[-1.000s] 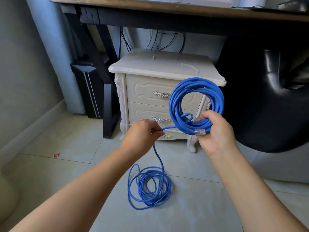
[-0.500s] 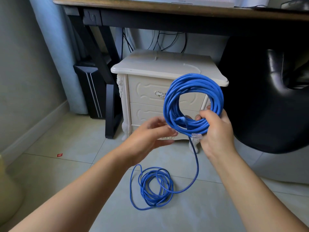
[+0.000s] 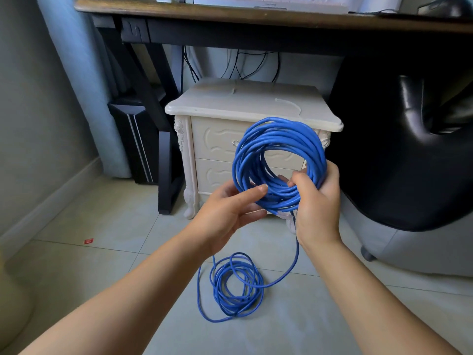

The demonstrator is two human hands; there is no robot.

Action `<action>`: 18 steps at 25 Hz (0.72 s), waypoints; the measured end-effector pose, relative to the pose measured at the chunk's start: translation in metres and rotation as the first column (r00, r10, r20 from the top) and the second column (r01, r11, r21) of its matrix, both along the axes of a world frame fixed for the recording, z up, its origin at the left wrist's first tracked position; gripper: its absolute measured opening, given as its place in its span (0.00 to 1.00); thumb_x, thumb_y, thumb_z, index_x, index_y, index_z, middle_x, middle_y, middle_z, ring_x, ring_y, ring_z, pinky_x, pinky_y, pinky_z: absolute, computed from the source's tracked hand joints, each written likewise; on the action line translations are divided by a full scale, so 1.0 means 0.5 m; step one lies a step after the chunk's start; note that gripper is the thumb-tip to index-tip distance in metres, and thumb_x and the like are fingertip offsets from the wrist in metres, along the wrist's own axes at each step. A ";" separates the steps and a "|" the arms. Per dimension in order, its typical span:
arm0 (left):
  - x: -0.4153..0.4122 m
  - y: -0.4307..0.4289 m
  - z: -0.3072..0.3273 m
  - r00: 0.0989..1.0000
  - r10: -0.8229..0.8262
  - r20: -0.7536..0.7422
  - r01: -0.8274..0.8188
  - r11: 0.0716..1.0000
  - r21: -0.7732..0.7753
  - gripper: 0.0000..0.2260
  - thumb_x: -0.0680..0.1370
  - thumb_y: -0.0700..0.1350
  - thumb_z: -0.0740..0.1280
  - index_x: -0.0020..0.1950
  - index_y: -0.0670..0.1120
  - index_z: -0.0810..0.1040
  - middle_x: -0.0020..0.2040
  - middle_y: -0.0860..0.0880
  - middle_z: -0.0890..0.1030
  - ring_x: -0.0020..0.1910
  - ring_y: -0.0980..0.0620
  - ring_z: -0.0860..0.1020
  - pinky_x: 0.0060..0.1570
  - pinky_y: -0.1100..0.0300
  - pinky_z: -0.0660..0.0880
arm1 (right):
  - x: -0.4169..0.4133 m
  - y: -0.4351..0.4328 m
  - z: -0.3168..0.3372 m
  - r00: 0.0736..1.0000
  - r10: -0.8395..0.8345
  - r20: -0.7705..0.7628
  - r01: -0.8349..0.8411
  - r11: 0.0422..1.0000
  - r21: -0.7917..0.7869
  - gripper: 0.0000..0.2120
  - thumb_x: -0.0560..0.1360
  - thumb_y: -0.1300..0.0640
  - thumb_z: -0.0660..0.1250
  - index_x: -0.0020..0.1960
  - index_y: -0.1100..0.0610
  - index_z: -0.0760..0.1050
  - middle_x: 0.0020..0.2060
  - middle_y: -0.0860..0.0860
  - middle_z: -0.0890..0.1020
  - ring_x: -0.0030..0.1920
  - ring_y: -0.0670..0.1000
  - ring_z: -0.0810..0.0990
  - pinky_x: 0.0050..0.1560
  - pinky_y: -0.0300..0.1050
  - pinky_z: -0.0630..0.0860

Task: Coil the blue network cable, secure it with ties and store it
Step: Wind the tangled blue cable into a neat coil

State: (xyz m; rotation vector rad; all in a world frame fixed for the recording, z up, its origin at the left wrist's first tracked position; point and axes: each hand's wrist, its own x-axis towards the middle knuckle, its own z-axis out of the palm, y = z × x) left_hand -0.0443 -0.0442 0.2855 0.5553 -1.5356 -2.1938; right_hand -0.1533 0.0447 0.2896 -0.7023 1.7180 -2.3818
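My right hand (image 3: 317, 201) grips the lower right of an upright coil of blue network cable (image 3: 279, 139), fingers curled round the bundle. My left hand (image 3: 230, 208) is at the coil's lower left with fairly straight fingers, its thumb resting against the strands. From under my right hand a single strand (image 3: 295, 254) drops to the floor and joins a loose pile of blue cable loops (image 3: 235, 290) on the tiles between my forearms.
A cream two-drawer nightstand (image 3: 243, 108) stands right behind the coil, with a thin pale curved strip (image 3: 289, 103) on top. Above is a wooden desk (image 3: 256, 19) with black legs. A black chair (image 3: 409, 149) is at right, a black tower case (image 3: 133, 134) at left.
My left hand let go of the strand it was pulling and opened beside the coil. The strand now hangs from my right hand to the floor pile.
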 end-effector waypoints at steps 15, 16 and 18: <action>-0.013 0.009 -0.017 0.903 0.426 0.060 -0.377 0.851 -0.365 0.10 0.72 0.39 0.68 0.52 0.48 0.77 0.48 0.49 0.84 0.47 0.47 0.84 0.52 0.46 0.80 | 0.028 -0.020 -0.014 0.997 -0.055 -0.055 0.058 0.997 0.043 0.09 0.67 0.58 0.65 0.46 0.49 0.69 0.40 0.49 0.77 0.49 0.61 0.81 0.52 0.51 0.78; -0.012 0.012 -0.017 0.896 0.440 0.051 -0.393 0.843 -0.367 0.10 0.72 0.38 0.68 0.51 0.48 0.77 0.47 0.49 0.84 0.48 0.48 0.83 0.53 0.46 0.80 | 0.026 -0.019 -0.016 0.997 -0.055 -0.050 0.057 0.997 0.047 0.09 0.67 0.58 0.65 0.46 0.50 0.69 0.39 0.49 0.77 0.49 0.60 0.81 0.52 0.51 0.77; -0.011 0.016 -0.019 0.909 0.415 0.039 -0.384 0.872 -0.304 0.10 0.72 0.38 0.69 0.52 0.45 0.78 0.48 0.47 0.84 0.49 0.47 0.83 0.56 0.47 0.79 | 0.022 -0.020 -0.014 0.999 -0.053 -0.011 0.054 0.996 0.073 0.09 0.67 0.58 0.65 0.46 0.51 0.70 0.35 0.42 0.77 0.45 0.53 0.82 0.52 0.51 0.77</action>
